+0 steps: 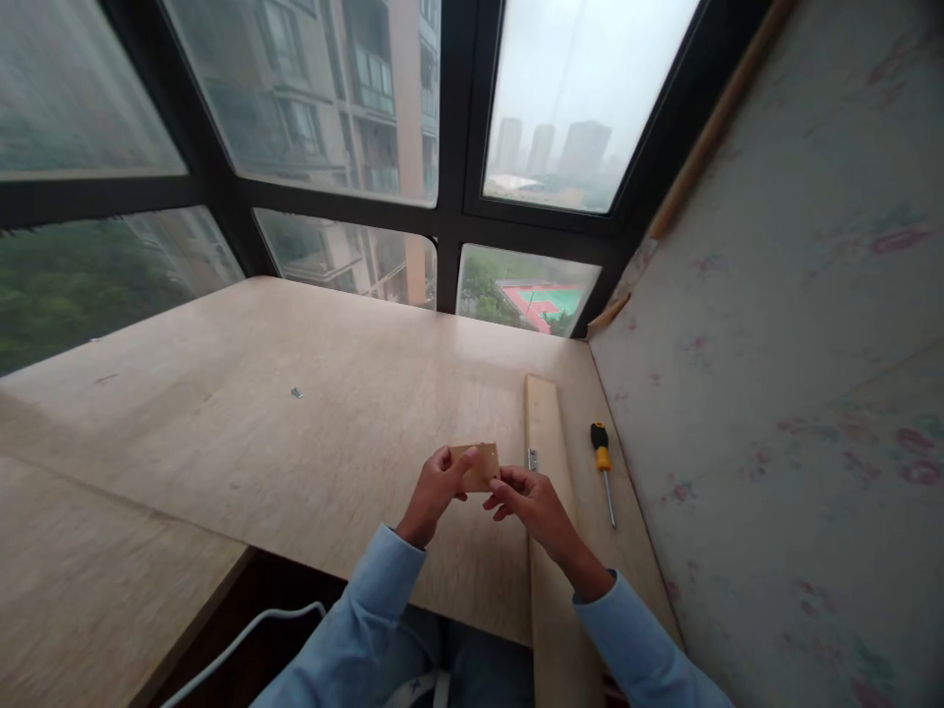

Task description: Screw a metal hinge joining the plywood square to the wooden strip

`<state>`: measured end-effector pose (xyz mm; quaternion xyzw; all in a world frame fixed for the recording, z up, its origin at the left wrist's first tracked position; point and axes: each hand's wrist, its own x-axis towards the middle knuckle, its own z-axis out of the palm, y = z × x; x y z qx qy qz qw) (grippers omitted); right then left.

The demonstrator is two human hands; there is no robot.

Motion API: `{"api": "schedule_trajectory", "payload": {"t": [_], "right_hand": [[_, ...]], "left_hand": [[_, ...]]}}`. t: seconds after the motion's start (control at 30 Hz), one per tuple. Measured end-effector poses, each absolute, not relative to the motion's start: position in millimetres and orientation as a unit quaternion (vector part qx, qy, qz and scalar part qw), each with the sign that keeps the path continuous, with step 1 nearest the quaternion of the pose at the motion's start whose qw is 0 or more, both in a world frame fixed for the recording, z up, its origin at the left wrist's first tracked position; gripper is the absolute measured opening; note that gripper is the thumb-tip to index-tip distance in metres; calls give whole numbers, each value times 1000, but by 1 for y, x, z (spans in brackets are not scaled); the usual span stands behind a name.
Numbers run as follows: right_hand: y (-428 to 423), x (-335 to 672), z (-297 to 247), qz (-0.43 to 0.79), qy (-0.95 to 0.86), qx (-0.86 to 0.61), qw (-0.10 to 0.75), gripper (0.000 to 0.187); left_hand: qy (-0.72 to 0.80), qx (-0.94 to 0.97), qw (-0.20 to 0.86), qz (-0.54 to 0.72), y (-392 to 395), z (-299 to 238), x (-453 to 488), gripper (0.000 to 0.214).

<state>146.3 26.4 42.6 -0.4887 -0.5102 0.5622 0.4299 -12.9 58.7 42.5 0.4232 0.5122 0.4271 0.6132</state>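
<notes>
A few small metal bits, screws by their look (296, 393), lay loose left of the middle of the frame, not driven into anything. Low in the centre, the left hand (435, 487) had the small tan piece (478, 468) gripped, thumb across its face; the right hand (537, 506) was closed narrowly, thumb and finger pinching the lower right corner. Specks showed near that end, too small for me to call holes. Just right of the hands, a metal fitting (532, 459) sat by the left edge of the long plank (546, 423); whether it was fastened, I couldn't tell. Farther right the screwdriver (603, 462) lay with no hand on it. I judged the work to be at an early stage: pieces laid out, one being handled, no joining visible between it and the plank, so any fixing seemed left to do. As for edges, the wooden top (221, 393) broke off at lower left over a dark gap where a white cable (251, 629) ran. The left arm had generous room across the boards toward the window frame (442, 221); the right was tighter, between the plank and the patterned wall (774, 393) at the frame's right.
</notes>
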Motion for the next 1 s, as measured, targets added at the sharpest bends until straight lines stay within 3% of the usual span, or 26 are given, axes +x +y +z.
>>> {"api": "schedule_trajectory", "payload": {"t": [0.17, 0.43, 0.7, 0.87, 1.0], "right_hand": [[13, 158, 31, 540, -477, -561, 408, 47], [38, 221, 36, 252, -647, -617, 370, 39], [85, 227, 43, 191, -812, -534, 140, 74], [99, 213, 55, 147, -817, -557, -24, 67], [100, 204, 61, 110, -803, -579, -83, 59]], "left_hand": [[508, 414, 625, 424, 69, 24, -9, 46], [563, 422, 588, 400, 90, -3, 4, 35], [560, 428, 605, 370, 104, -10, 28, 22], [529, 430, 633, 366, 112, -6, 31, 27], [519, 411, 647, 379, 113, -5, 33, 38]]}}
